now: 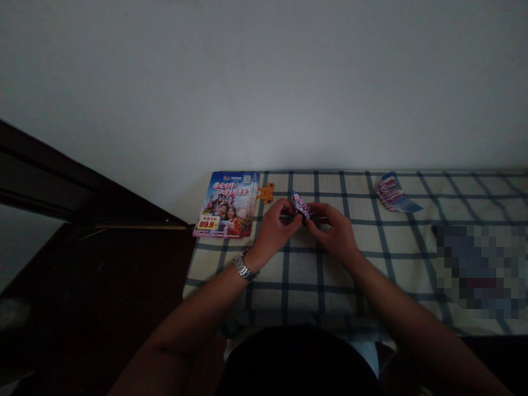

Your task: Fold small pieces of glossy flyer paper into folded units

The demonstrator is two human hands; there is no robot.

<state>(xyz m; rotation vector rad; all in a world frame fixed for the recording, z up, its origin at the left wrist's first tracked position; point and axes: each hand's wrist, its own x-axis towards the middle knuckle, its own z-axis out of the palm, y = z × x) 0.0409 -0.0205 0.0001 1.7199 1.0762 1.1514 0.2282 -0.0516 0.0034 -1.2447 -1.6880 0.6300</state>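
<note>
Both of my hands meet over a checked cloth (pixel 371 242), pinching a small folded piece of printed paper (pixel 300 204) between them. My left hand (pixel 275 226), with a metal watch (pixel 244 267) on its wrist, grips the paper's left side with closed fingers. From the right, my right hand (pixel 333 231) holds the same paper, fingers curled around it. The paper is blue, red and white and stands tilted above the cloth.
A stack of colourful flyers (pixel 229 204) lies at the cloth's far left corner, with a small orange object (pixel 266 192) beside it. Another folded printed piece (pixel 394 194) lies at the far right. A dark wooden surface (pixel 103 275) is to the left; a pale wall (pixel 264 82) behind.
</note>
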